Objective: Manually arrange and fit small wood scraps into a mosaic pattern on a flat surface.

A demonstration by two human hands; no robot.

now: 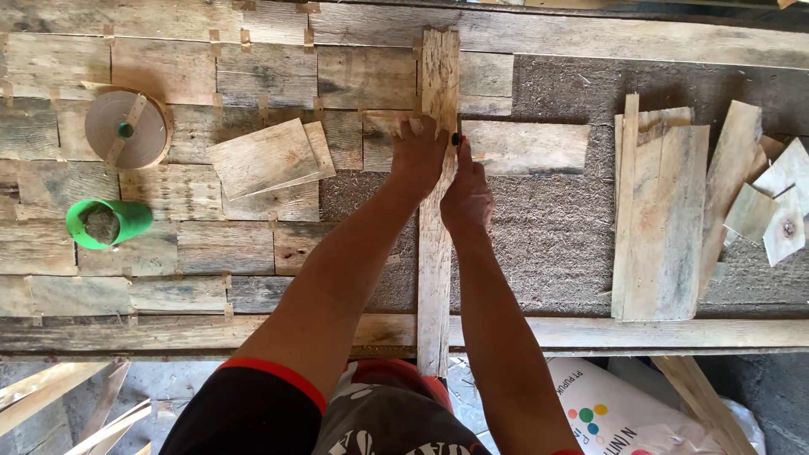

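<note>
As seen from straight above: two bare arms reaching forward over a rough wooden counter (590,333) patched together from weathered boards.

Lying lengthwise away from the body, across the counter from its near rail to beyond the hands: a long narrow plank (436,270), near end jutting over the rail.

Left hand (419,156): spread wide and flat, palm down on the plank, fingers splayed, pinning it in place. Holding nothing.

Right hand (466,195): touching the plank's right edge just beside the left hand, fingers closed round a dark pen (456,140), tip close against the wood. Too small to tell whether any mark already drawn.

Step in hand, by judgement: marking the plank along its right edge. Called for in any further stroke: steady downward pressure from the flat hand, pen tip kept tight to the edge, no sideways slip.

To the left, well apart: a roll of pale tape (126,128), a green cup (108,222) on its side with something grey inside, two loose square boards (265,157) overlapping. To the right: a stack of planks (661,219) and small offcuts (775,211). Below the rail: a white sack (615,413).
</note>
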